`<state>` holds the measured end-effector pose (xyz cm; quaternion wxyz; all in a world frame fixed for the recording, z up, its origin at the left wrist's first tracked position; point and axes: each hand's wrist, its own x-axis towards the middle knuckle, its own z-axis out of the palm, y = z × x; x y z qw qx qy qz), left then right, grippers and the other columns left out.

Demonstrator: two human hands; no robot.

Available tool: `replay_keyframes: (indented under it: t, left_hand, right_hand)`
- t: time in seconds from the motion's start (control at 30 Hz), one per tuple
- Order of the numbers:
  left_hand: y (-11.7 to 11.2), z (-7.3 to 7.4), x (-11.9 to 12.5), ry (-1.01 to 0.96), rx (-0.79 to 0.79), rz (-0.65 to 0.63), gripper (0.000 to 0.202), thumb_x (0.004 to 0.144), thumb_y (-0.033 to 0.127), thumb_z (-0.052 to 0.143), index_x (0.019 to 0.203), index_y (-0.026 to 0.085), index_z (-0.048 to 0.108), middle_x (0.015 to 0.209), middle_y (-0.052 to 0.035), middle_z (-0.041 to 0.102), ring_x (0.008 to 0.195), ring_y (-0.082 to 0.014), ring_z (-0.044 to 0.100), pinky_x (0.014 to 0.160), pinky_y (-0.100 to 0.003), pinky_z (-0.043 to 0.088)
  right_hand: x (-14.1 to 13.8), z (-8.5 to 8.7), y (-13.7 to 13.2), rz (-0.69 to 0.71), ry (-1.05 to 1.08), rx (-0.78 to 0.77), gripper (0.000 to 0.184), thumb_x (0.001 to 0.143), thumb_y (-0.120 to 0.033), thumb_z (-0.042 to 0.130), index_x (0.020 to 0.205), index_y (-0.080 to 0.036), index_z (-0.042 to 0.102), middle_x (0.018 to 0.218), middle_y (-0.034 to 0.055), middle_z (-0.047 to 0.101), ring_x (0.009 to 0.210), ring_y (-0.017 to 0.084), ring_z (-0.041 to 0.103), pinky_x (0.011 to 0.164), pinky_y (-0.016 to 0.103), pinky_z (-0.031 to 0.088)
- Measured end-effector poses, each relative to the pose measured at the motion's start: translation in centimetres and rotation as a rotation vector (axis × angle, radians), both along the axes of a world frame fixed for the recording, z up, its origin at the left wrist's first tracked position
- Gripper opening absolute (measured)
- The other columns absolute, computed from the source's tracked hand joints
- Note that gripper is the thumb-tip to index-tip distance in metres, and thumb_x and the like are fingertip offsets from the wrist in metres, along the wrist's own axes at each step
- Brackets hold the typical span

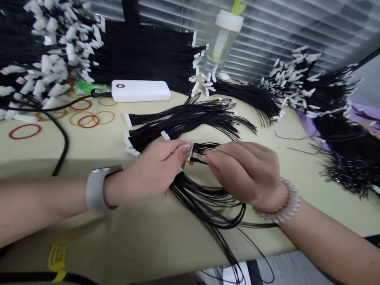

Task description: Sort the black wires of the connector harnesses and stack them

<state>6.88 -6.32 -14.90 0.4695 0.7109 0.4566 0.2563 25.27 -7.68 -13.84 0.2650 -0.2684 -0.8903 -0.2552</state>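
Mid-frame, sorting 1 thin black wire bundle with white connector tags [204,194]. Left hand [154,170] pinched narrow on a white tag; right hand [246,172] closed narrow on the strands just beside it. Bundle trailing down over the beige table's [118,237] lower edge. Judged next: gentle separation without tangling. Finished flat black bundles [184,122] above centre.

A white power bank [140,90] lies beyond the grip, rubber bands [88,118] far-left, perhaps a water bottle [223,39] behind.
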Motion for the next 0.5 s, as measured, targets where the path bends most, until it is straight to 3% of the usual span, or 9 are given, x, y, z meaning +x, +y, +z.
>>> replay_keyframes:
  t: [0.2,0.37,0.5]
  left_hand:
    - [0.20,-0.10,-0.04,-0.028,-0.012,0.009,0.039,0.088,0.044,0.030,0.061,0.018,0.043,0.050,0.0065,0.040,0.041,-0.0066,0.039,0.040,-0.018,0.033]
    - [-0.06,-0.11,-0.12,-0.050,-0.047,0.021,0.038,0.087,0.044,0.031,0.061,0.018,0.042,0.049,0.0062,0.043,0.040,-0.0073,0.040,0.038,-0.019,0.032]
    - [-0.15,0.04,-0.11,-0.057,-0.067,-0.008,0.037,0.087,0.043,0.032,0.061,0.019,0.042,0.048,0.0068,0.042,0.039,-0.0066,0.039,0.038,-0.018,0.032]
  right_hand:
    - [-0.03,0.11,-0.01,0.028,-0.014,-0.041,0.012,0.073,-0.011,0.059,0.067,-0.016,0.050,0.068,0.0042,0.062,0.066,0.015,0.057,0.053,0.028,0.046]
    - [0.41,0.24,0.13,0.029,0.032,-0.203,0.007,0.076,-0.012,0.057,0.074,-0.017,0.052,0.072,0.0028,0.063,0.068,0.014,0.058,0.055,0.028,0.045]
    - [0.85,0.19,0.30,-0.017,0.131,-0.418,0.012,0.077,-0.007,0.053,0.078,-0.019,0.054,0.073,-0.0007,0.061,0.066,0.010,0.056,0.054,0.024,0.044]
